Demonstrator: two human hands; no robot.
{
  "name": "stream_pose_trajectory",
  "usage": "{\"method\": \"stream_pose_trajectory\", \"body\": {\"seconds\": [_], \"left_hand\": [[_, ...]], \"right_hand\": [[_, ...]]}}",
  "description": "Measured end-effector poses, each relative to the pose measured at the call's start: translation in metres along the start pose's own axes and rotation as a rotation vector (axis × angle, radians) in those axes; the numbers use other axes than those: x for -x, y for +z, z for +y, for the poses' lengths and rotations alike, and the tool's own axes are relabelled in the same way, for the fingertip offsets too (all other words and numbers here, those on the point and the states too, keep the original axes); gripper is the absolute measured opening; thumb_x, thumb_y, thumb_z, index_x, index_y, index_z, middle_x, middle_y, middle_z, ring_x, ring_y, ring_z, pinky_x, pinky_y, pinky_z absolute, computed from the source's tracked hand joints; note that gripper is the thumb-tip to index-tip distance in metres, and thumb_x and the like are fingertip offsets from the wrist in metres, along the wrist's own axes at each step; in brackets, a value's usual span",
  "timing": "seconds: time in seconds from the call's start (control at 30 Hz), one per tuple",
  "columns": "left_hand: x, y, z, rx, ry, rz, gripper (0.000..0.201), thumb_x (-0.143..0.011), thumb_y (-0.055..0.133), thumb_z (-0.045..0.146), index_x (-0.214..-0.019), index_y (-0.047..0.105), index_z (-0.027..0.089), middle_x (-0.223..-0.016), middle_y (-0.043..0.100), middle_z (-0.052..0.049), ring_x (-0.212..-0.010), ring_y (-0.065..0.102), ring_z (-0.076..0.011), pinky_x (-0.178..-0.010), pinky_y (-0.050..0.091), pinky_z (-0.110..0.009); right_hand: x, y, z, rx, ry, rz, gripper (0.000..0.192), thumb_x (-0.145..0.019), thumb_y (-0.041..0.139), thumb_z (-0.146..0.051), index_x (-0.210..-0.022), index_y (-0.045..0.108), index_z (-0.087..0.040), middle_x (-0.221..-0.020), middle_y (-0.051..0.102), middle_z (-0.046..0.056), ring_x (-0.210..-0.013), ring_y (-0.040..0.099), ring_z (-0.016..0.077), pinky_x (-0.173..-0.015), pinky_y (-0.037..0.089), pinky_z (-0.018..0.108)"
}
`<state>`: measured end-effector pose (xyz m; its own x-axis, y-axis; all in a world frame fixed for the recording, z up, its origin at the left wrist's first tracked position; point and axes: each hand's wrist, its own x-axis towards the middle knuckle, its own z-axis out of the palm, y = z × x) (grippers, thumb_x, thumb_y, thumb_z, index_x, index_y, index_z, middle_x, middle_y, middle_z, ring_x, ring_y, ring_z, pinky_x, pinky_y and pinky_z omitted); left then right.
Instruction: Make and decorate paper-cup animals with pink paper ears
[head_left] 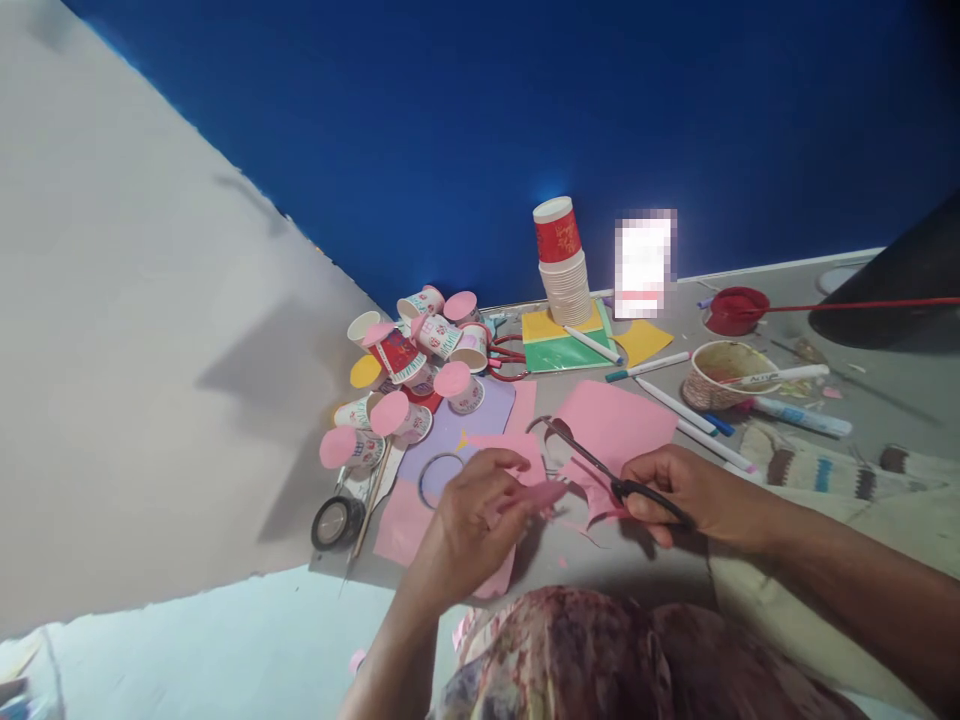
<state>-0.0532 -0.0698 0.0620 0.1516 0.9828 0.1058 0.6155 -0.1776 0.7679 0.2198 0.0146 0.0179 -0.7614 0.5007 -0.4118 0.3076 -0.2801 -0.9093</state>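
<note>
My left hand (480,515) pinches a small piece of pink paper (546,494) between thumb and fingers. In my right hand (667,490) is a pair of scissors (589,455) with dark handles, its blades pointing up and left. A ragged pink paper scrap (596,490) hangs by the scissors; I cannot tell whether my fingers grip it too. Behind the scissors lies a larger pink sheet (622,425). Under and beside my left hand are more pink sheets, a purple sheet (480,412) and a ring-shaped object (422,480).
Several paper cups with pink discs (391,412) crowd the left side. A cup stack (568,285) stands at the back on a yellow-green packet (551,345). Markers (649,367), a messy paint tub (724,370) and a red bowl (736,311) sit right. Black tape (336,522) lies left.
</note>
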Motion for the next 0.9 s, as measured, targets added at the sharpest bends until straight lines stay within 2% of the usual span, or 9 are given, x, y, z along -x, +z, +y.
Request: {"method": "stream_pose_trajectory", "body": {"seconds": [0.13,0.2,0.27,0.33,0.43,0.53,0.63,0.7,0.9], "left_hand": [[0.001,-0.015,-0.010,-0.055,-0.160,0.254,0.015,-0.087,0.070,0.026,-0.074,0.068,0.019,-0.131,0.071,-0.013,-0.115,0.069,-0.0278,-0.097,0.054,-0.042],[0.006,-0.022,-0.011,-0.102,-0.177,0.325,0.015,-0.086,0.071,0.030,-0.076,0.069,0.019,-0.144,0.064,-0.014,-0.121,0.067,-0.0307,-0.100,0.054,-0.046],[0.012,-0.026,-0.008,-0.107,-0.137,0.233,0.015,-0.088,0.070,0.028,-0.076,0.070,0.020,-0.138,0.068,-0.013,-0.125,0.065,-0.0318,-0.101,0.053,-0.045],[0.016,-0.024,-0.004,-0.016,-0.089,0.001,0.015,-0.090,0.068,0.025,-0.076,0.072,0.020,-0.121,0.075,-0.013,-0.127,0.065,-0.0313,-0.101,0.053,-0.042],[0.017,-0.011,-0.001,0.182,-0.104,-0.253,0.014,-0.089,0.070,0.022,-0.075,0.072,0.020,-0.118,0.076,-0.012,-0.125,0.067,-0.0295,-0.096,0.054,-0.037],[0.011,0.005,-0.006,0.254,-0.132,-0.230,0.018,-0.088,0.070,0.025,-0.071,0.069,0.020,-0.121,0.073,-0.013,-0.126,0.065,-0.0291,-0.098,0.052,-0.038],[0.005,0.017,-0.013,0.174,-0.177,-0.143,0.022,-0.085,0.071,0.026,-0.065,0.065,0.019,-0.126,0.068,-0.012,-0.130,0.061,-0.0305,-0.095,0.051,-0.038],[0.003,0.023,-0.015,0.118,-0.217,-0.168,0.027,-0.084,0.069,0.024,-0.059,0.061,0.019,-0.126,0.068,-0.011,-0.125,0.063,-0.0294,-0.091,0.051,-0.037],[-0.003,0.038,-0.015,0.091,-0.253,-0.214,0.016,-0.088,0.061,0.023,-0.074,0.068,0.019,-0.081,0.071,-0.002,-0.078,0.064,-0.0187,-0.071,0.048,-0.030]], "right_hand": [[0.009,-0.018,-0.009,0.152,0.006,-0.077,0.052,-0.077,0.074,-0.069,-0.075,0.063,-0.018,-0.068,0.074,0.006,-0.058,0.054,0.0144,-0.054,0.031,0.026],[0.018,-0.028,-0.016,0.298,0.021,-0.007,0.045,-0.078,0.075,-0.061,-0.068,0.060,-0.020,-0.063,0.067,0.002,-0.056,0.050,0.0129,-0.052,0.029,0.026],[0.030,-0.036,-0.021,0.491,0.057,0.052,0.043,-0.074,0.080,-0.051,-0.058,0.053,-0.021,-0.055,0.055,-0.004,-0.052,0.040,0.0103,-0.048,0.023,0.027],[0.044,-0.039,-0.021,0.590,0.122,0.026,0.045,-0.072,0.082,-0.045,-0.054,0.049,-0.022,-0.052,0.048,-0.004,-0.050,0.035,0.0100,-0.047,0.019,0.028],[0.061,-0.032,-0.006,0.484,0.259,-0.097,0.041,-0.077,0.078,-0.043,-0.055,0.050,-0.022,-0.051,0.054,-0.002,-0.050,0.040,0.0117,-0.046,0.024,0.027],[0.067,-0.019,0.018,0.275,0.312,-0.157,0.032,-0.085,0.068,-0.038,-0.060,0.057,-0.021,-0.057,0.064,0.000,-0.056,0.052,0.0137,-0.051,0.030,0.026],[0.062,-0.008,0.034,0.216,0.259,-0.118,0.040,-0.087,0.068,-0.049,-0.063,0.061,-0.019,-0.058,0.065,0.001,-0.054,0.046,0.0119,-0.050,0.025,0.026],[0.055,-0.004,0.035,0.207,0.226,-0.111,0.047,-0.087,0.067,-0.059,-0.064,0.063,-0.018,-0.058,0.064,0.001,-0.053,0.040,0.0108,-0.050,0.022,0.027],[0.036,-0.007,0.008,0.201,0.246,-0.025,0.053,-0.077,0.074,-0.067,-0.063,0.061,-0.019,-0.057,0.064,0.001,-0.050,0.036,0.0096,-0.049,0.021,0.026]]}}
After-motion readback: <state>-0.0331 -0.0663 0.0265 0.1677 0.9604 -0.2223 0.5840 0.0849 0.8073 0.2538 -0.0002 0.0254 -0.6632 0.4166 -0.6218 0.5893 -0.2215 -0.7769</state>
